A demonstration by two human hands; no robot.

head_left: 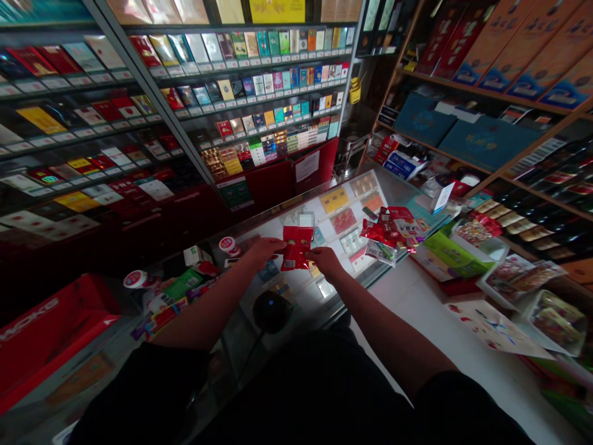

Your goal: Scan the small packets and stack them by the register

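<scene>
A red snack packet [296, 247] is held above the glass counter [340, 250], with a barcode near its lower left corner. My left hand [267, 248] pinches its left edge, and my right hand [325, 261] grips the right edge, fingers closed. To the right on the glass lies a pile of red snack packets [393, 227] with a pale packet [380, 252] at its front. Below my left hand stands a round black device [272, 311] with a small blue light. A white and red cup [228, 246] is on the counter left of my left hand.
Cigarette shelves [259, 62] rise behind the counter. Further left are a second cup [136, 279], heaped colourful packets [178, 293] and a red box [60, 327]. On the right stand open snack bins [500, 287] and a wooden shelf [498, 176] with boxes and bottles.
</scene>
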